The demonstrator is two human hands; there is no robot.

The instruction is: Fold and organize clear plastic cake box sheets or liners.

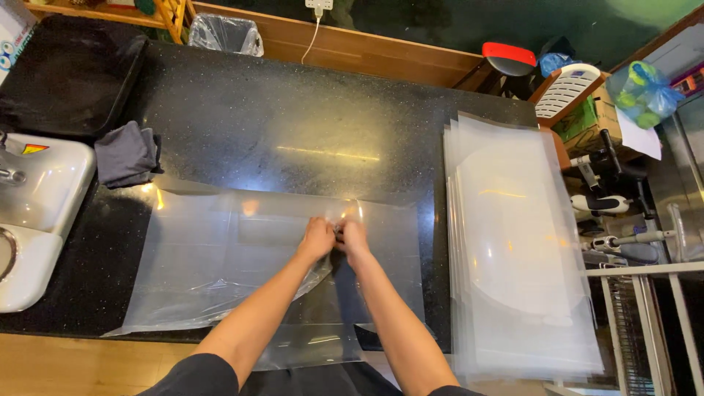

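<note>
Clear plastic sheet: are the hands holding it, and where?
Yes. Left hand and right hand pinch the clear plastic sheet together near its middle.

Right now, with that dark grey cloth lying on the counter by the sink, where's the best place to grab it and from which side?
The dark grey cloth lies crumpled on the black counter, just right of the white sink. Probably pinch its raised folds near the middle, coming straight down from above: the bunched ridges offer something to grip, and the sink crowds its left side. Both the left hand and right hand are on the clear plastic sheet.

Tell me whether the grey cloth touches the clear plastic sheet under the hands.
Apart. The head view shows bare black counter between the grey cloth and the clear plastic sheet.
</note>
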